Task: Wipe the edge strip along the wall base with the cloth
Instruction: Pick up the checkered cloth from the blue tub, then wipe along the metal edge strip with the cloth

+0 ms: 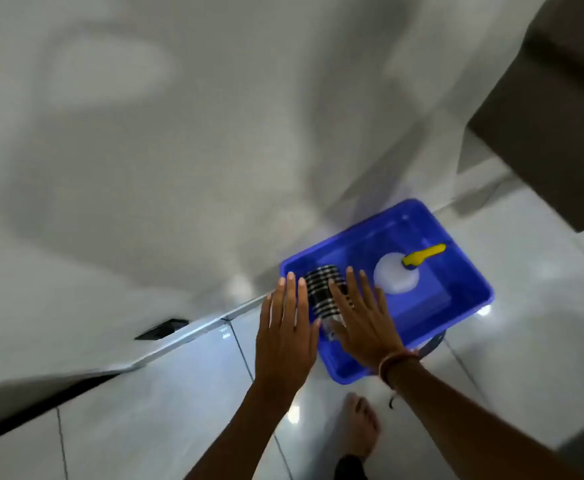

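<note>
A black-and-white checked cloth [321,289] lies in the near-left end of a blue plastic tub [463,271] on the floor. My left hand [285,327] hovers flat with fingers spread just left of the cloth, over the tub's rim. My right hand [363,320] is spread flat above the tub, its fingers partly covering the cloth. Neither hand grips anything. The pale edge strip [193,332] runs along the base of the white wall, from the lower left up to the tub.
In the tub stand a white round bottle [396,273] with a yellow trigger [424,254]. A dark slot [162,329] sits in the wall base. Brown furniture [553,109] fills the upper right. A bare foot [361,424] rests on the glossy white tiles.
</note>
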### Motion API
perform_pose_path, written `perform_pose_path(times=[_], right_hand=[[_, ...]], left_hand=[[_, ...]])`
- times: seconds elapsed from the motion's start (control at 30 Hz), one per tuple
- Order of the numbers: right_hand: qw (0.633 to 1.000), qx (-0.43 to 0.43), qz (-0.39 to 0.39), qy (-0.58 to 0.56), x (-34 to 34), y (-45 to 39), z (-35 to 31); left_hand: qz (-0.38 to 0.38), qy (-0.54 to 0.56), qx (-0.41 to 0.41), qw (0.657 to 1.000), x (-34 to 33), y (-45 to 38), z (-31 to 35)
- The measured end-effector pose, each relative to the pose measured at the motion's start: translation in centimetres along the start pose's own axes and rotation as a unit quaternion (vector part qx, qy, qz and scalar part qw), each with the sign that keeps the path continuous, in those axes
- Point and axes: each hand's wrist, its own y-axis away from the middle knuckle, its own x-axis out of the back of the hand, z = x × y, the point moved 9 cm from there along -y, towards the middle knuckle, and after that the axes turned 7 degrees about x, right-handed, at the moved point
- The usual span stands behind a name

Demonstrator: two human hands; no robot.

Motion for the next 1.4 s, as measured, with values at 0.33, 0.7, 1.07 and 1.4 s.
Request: perform_pose_path(times=[0.33, 0.7, 1.07, 1.4], right_hand=[[0.998, -0.024, -0.027, -0.055, -12.7, -6.8, 3.1], [0.477, -0.328, 0.495, -0.648, -7.8, 0.3, -2.8], [0.037, -0.404, 0.449, -0.796, -40.6, -8.2, -27.3], [0.432, -0.342, 0.506, -0.664, -38.2, -18.7, -4.0]], left_hand=[[-0.109, -0.073, -0.06, 0.99, -13.7, 0.5, -3.1], [-0.006, -0.135, -0.323, 0.937, -6.4, -4.5, -13.1], [0.025, -0.435, -0.458, 0.775, -15.9, -2.1, -21.5], [0.134, -0.589, -0.499, 0.622, -19.8, -5.3, -18.0]])
